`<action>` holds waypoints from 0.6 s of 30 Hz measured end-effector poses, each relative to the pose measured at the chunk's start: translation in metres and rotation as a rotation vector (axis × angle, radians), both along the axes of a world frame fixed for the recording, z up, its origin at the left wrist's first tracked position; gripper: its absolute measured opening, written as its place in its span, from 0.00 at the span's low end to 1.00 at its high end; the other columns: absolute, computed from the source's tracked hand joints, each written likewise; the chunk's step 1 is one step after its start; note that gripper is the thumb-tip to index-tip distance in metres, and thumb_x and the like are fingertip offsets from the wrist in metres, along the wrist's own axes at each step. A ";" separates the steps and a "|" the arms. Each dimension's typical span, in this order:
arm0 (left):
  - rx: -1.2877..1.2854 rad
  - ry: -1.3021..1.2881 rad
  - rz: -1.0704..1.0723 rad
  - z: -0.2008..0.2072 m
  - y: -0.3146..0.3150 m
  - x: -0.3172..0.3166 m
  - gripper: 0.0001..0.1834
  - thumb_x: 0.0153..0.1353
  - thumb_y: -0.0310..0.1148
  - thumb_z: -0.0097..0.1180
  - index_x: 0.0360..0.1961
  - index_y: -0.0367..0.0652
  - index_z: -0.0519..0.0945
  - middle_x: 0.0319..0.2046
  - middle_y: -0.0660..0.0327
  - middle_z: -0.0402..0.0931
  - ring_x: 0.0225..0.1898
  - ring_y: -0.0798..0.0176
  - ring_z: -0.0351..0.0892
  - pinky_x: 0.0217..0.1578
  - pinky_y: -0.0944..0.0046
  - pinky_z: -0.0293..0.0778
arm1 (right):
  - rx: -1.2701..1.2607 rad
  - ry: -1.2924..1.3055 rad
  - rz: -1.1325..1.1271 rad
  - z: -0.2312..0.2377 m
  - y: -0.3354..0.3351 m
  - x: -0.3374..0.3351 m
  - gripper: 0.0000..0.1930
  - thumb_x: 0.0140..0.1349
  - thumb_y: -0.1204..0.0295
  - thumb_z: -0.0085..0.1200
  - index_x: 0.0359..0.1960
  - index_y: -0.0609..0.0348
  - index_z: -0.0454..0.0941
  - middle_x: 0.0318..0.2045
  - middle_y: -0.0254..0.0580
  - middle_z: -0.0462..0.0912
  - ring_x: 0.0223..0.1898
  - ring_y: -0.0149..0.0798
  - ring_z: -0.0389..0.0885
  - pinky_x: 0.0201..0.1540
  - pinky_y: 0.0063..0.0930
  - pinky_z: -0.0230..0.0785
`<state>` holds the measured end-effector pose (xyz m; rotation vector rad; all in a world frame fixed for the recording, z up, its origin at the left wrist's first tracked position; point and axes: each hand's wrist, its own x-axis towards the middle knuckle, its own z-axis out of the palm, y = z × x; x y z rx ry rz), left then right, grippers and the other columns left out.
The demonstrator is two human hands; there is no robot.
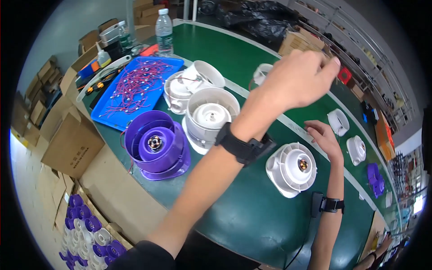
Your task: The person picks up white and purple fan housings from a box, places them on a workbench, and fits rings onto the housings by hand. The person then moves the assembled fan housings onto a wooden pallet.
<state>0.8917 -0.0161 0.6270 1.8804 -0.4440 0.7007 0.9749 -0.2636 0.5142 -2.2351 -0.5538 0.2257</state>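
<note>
The white housings (290,170) are smooth, glossy plastic.

a pale wall (74,33) stands left, grey metal shelving (334,17) upper right.

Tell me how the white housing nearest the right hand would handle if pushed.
The white housing looks like moulded plastic, so it will probably feel stiff and fairly light. Its wide base suggests it would slide rather than tip. The exposed copper-coloured coil might be fragile.
</note>
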 end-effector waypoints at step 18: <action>0.116 -0.123 -0.016 -0.009 -0.023 0.001 0.13 0.50 0.35 0.58 0.30 0.34 0.83 0.22 0.46 0.81 0.30 0.44 0.83 0.38 0.54 0.79 | -0.225 0.547 0.189 0.020 -0.029 -0.034 0.27 0.55 0.78 0.50 0.60 0.68 0.69 0.14 0.40 0.78 0.10 0.30 0.74 0.10 0.20 0.60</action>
